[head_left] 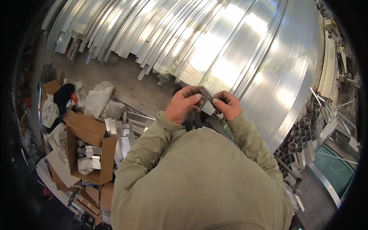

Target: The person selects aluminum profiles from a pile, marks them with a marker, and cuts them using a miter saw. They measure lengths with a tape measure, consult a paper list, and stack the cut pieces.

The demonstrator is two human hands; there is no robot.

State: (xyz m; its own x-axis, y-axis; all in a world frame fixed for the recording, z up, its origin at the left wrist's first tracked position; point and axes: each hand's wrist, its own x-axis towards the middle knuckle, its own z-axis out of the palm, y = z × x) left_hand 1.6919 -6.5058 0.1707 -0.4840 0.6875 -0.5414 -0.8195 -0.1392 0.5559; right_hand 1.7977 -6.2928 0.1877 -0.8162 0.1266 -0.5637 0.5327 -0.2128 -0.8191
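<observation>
In front of my body, both hands meet at a short piece of metal profile [205,92], dark grey along its upper edge with a pale, bright face below. My left hand [183,104] grips its left side between thumb and fingers. From the other side, my right hand [229,106] is closed in a pinch at the piece's right edge. Whether a smaller part sits between those right fingertips is too small to tell. Just beyond the hands lie long silver aluminium profiles [214,69], and part of what is under the piece is hidden by my hands and body.
Stacked profiles reach across the far side, their uneven ends at left. An open cardboard box [109,159] with wrapped metal parts stands left, near white plastic bags [99,100]. Cut profile pieces [303,138] are piled at right beside a green panel [331,168].
</observation>
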